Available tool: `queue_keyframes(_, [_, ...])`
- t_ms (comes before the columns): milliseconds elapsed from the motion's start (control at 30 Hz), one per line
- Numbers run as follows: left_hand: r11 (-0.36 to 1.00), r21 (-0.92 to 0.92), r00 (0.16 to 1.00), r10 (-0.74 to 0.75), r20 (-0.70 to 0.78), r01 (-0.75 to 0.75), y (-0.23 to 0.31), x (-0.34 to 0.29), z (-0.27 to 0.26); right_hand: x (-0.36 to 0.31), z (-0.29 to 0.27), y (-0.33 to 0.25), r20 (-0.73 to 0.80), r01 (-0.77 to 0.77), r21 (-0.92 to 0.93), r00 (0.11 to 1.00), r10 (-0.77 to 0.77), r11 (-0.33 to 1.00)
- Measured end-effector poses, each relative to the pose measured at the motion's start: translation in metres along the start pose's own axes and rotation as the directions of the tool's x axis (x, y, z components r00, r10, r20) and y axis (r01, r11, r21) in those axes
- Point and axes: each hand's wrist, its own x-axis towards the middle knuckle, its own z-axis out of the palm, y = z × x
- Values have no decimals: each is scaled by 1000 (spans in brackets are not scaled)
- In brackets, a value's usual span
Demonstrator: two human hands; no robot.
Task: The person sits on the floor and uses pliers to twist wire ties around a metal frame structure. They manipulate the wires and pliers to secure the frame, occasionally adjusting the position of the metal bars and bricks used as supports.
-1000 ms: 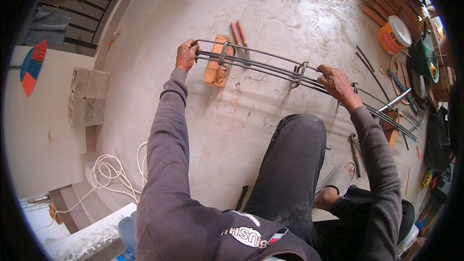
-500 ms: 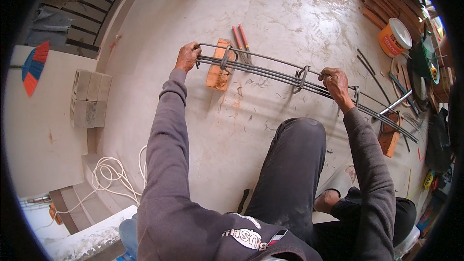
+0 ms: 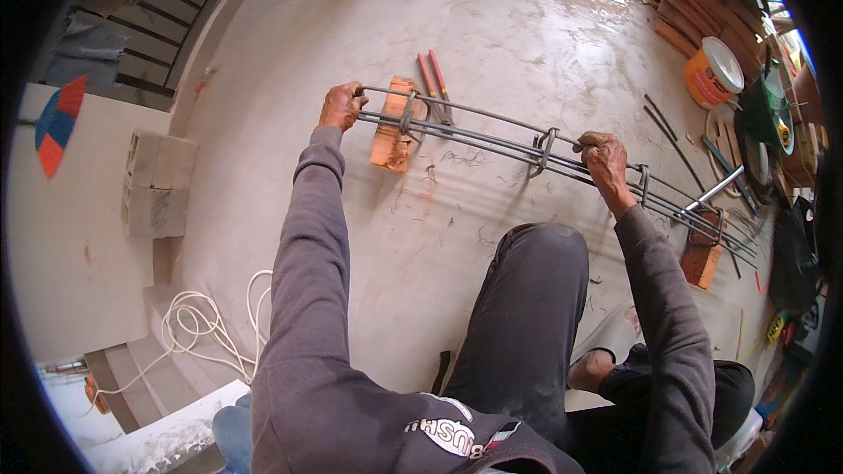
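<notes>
A long rebar cage (image 3: pixel 492 147) of thin steel bars with several bent stirrups stretches across in front of me. My left hand (image 3: pixel 341 106) is closed round the end of its upper bar. Farther right, my right hand (image 3: pixel 605 158) grips the same upper bar between two stirrups. Under the cage's left part stands an orange brick (image 3: pixel 392 151), and a second brick (image 3: pixel 701 262) is under its right end. Nippers with red handles (image 3: pixel 434 79) lie on the floor beside the left brick, their jaws partly behind the cage.
Loose rebar pieces (image 3: pixel 673 140) and a metal tube (image 3: pixel 716 189) lie at the right, near an orange-and-white bucket (image 3: pixel 713 75) and a green wheelbarrow (image 3: pixel 769 105). Grey blocks (image 3: pixel 158 183) stand at the left. A white cable (image 3: pixel 198 320) coils by the steps. Wire scraps litter the floor.
Both hands keep their hold on the upper bar. The cage's right end appears slightly lower and shifted left in view; the whole scene has moved a little too.
</notes>
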Motion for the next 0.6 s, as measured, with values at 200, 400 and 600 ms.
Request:
queue_keyframes(200, [962,251,988,135,-79,-111,11,-1,2,0,-2,1,1,-55,-16,998,55,998])
queue_keyframes(400, [922,348,966,225,-130,-168,5,-1,6,0,2,2,-45,6,-4,999,-6,1000])
queue_keyframes(600, [956,286,992,92,-82,-65,15,-2,6,10,-1,6,23,-18,6,1000,18,1000])
